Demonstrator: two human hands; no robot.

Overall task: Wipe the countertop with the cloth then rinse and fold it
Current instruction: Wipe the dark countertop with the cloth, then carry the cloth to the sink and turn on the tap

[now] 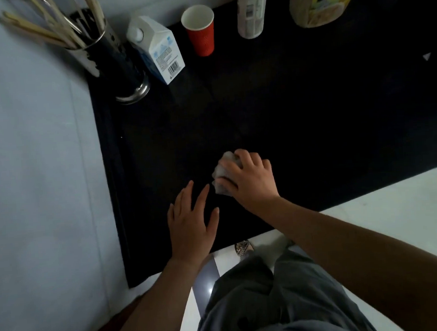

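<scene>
Our right hand (249,178) presses down on the small crumpled grey cloth (222,174), fingers curled over it; our left hand (190,220) lies spread and empty beside, on the black matte countertop (311,113). The cloth looks soft, light — best gripped bunched.

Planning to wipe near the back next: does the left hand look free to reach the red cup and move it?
Probably yes: the left hand is open and empty, with bare black countertop between it and the red cup.
</scene>
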